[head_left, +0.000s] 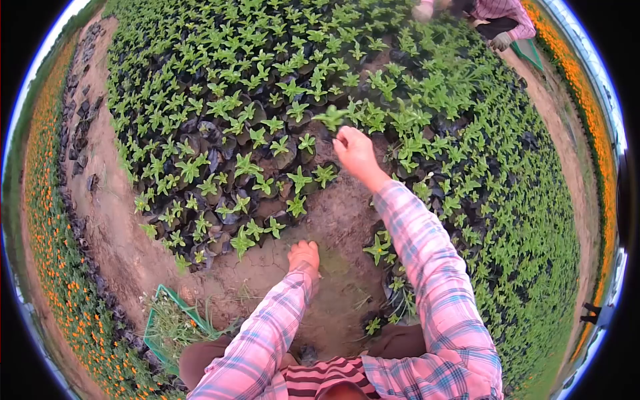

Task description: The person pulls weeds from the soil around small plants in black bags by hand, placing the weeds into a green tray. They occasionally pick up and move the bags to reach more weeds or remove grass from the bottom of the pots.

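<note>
My right hand reaches forward into a bed of small potted seedlings. Its fingers are pinched together at a leafy green plant, which looks smeared by motion; its lower stem is hidden by the fingers. Closer to me, my left hand leans on the bare soil at the front edge of the seedlings. Its foreshortened fingers point forward and look slightly apart, with nothing seen in them. Dark plastic pots show between the leaves.
A green crate of pulled greenery stands at my left knee. At the upper right, another person in a checked sleeve works by a second green crate. Rows of orange flowers run along both sides, beyond dirt paths.
</note>
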`<state>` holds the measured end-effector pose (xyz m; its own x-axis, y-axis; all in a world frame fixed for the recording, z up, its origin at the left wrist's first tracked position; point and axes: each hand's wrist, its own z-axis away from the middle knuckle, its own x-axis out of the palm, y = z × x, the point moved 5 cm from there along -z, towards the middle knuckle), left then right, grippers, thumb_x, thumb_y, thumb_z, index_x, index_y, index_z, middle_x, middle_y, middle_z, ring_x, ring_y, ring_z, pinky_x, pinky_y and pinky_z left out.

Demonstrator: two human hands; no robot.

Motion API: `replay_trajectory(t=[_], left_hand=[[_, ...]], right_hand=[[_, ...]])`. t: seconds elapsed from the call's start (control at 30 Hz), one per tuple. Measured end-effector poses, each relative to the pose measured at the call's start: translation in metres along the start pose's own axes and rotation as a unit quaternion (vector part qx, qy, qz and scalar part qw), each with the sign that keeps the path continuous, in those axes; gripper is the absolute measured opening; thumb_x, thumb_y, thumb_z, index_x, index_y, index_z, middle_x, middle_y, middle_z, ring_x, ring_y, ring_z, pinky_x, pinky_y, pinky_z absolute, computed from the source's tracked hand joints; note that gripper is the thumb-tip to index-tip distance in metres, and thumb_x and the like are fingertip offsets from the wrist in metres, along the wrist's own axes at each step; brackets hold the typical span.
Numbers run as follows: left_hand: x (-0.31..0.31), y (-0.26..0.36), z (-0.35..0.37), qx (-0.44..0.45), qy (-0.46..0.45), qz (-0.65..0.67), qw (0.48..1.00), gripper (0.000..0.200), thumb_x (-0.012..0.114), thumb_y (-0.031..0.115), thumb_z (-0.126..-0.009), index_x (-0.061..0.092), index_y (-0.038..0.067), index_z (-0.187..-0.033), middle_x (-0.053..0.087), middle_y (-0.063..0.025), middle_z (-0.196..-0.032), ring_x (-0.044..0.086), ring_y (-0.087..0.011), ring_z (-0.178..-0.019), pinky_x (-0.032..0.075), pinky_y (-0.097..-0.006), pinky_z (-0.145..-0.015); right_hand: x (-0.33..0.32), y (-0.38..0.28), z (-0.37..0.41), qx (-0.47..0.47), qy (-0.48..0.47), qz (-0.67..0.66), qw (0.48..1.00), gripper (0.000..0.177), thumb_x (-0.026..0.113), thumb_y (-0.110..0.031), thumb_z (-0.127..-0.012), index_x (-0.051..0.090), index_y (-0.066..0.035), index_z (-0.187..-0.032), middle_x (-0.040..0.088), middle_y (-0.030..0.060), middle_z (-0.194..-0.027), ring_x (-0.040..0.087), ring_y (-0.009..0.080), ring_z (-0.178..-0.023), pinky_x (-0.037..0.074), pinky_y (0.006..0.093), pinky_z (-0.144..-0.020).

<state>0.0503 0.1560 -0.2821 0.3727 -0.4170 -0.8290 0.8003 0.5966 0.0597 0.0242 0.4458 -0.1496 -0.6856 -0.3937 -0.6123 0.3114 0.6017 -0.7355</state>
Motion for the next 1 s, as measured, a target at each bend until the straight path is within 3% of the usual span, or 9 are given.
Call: replay_trajectory(t=[0.2,0.43,0.5,0.63,0.7,0.73,0.8,0.9,1.0], left_hand=[[0.008,0.003,0.002,-0.017,0.071,-0.024,0.997,0.013,0.061,0.017,-0.079,0.057,0.015,-0.091,0.054,-0.0077,-0.097,0.055,-0.028,-0.093,0.048,-0.0429,-0.074],[0.008,0.006,0.002,-0.046,0.108,-0.034,0.993,0.005,0.053,0.015,-0.081,0.058,0.014,-0.084,0.054,-0.0077,-0.092,0.055,-0.0272,-0.087,0.047,-0.0429,-0.07],[0.016,0.004,-0.001,-0.053,-0.029,-0.018,0.998,0.073,0.092,0.024,-0.044,0.052,0.011,-0.104,0.051,-0.0104,-0.108,0.052,-0.0319,-0.105,0.048,-0.0441,-0.084],[0.014,0.005,0.002,-0.055,-0.021,-0.013,0.998,0.075,0.092,0.024,-0.041,0.052,0.011,-0.103,0.052,-0.0104,-0.108,0.052,-0.0318,-0.104,0.048,-0.0441,-0.083],[0.009,0.007,0.003,-0.057,0.019,-0.012,0.998,0.054,0.085,0.02,-0.056,0.054,0.011,-0.1,0.052,-0.0104,-0.105,0.053,-0.031,-0.099,0.047,-0.044,-0.08],[0.01,0.008,0.003,-0.06,0.018,-0.003,0.998,0.054,0.085,0.02,-0.056,0.054,0.011,-0.1,0.052,-0.0104,-0.105,0.053,-0.031,-0.099,0.047,-0.044,-0.08],[0.003,0.009,0.005,-0.058,0.121,-0.021,0.991,0.007,0.054,0.013,-0.08,0.059,0.013,-0.085,0.053,-0.008,-0.091,0.053,-0.0276,-0.086,0.045,-0.0435,-0.071],[0.003,0.008,0.004,-0.073,0.077,0.011,0.994,0.01,0.054,0.01,-0.08,0.059,0.011,-0.088,0.054,-0.0108,-0.096,0.054,-0.0306,-0.092,0.046,-0.0448,-0.076],[0.004,0.007,0.005,-0.076,0.088,0.032,0.993,0.01,0.053,0.011,-0.081,0.06,0.01,-0.088,0.055,-0.0109,-0.096,0.054,-0.0308,-0.092,0.046,-0.0453,-0.076]], right_hand=[[0.068,0.047,-0.016,-0.008,0.036,0.013,0.999,0.015,0.064,-0.005,-0.076,0.049,-0.002,-0.077,0.055,0.0166,-0.078,0.055,0.0379,-0.073,0.046,0.0444,-0.066],[0.069,0.055,-0.017,0.032,0.041,-0.023,0.998,0.014,0.062,-0.004,-0.077,0.049,-0.003,-0.08,0.055,0.017,-0.076,0.055,0.0381,-0.072,0.046,0.0461,-0.066],[0.073,0.057,-0.022,0.015,0.049,-0.007,0.999,0.014,0.062,-0.003,-0.078,0.049,-0.002,-0.08,0.054,0.0172,-0.075,0.055,0.0385,-0.072,0.046,0.0464,-0.066],[0.074,0.057,-0.022,0.058,-0.019,0.043,0.997,0.011,0.061,-0.011,-0.083,0.053,-0.003,-0.085,0.058,0.0179,-0.08,0.057,0.0381,-0.076,0.048,0.0468,-0.071],[0.051,0.05,-0.014,0.085,0.02,0.042,0.995,0.019,0.062,-0.013,-0.084,0.054,-0.004,-0.098,0.059,0.0166,-0.083,0.059,0.037,-0.082,0.049,0.0446,-0.075],[0.043,0.051,-0.01,0.077,0.027,0.08,0.993,0.023,0.062,-0.012,-0.083,0.052,-0.004,-0.102,0.057,0.0177,-0.089,0.059,0.0377,-0.084,0.049,0.0446,-0.076],[0.028,0.049,-0.003,0.062,0.035,0.155,0.985,0.033,0.064,-0.009,-0.082,0.05,-0.002,-0.11,0.05,0.0214,-0.104,0.058,0.0401,-0.088,0.05,0.0449,-0.077],[0.022,0.05,-0.004,0.12,0.017,0.193,0.974,0.036,0.063,-0.008,-0.082,0.049,-0.002,-0.114,0.049,0.0226,-0.106,0.059,0.0403,-0.088,0.051,0.0447,-0.077],[0.033,0.06,-0.011,0.11,-0.02,0.238,0.965,0.03,0.063,-0.012,-0.083,0.05,-0.004,-0.108,0.051,0.0224,-0.104,0.061,0.0402,-0.083,0.052,0.0458,-0.072]])
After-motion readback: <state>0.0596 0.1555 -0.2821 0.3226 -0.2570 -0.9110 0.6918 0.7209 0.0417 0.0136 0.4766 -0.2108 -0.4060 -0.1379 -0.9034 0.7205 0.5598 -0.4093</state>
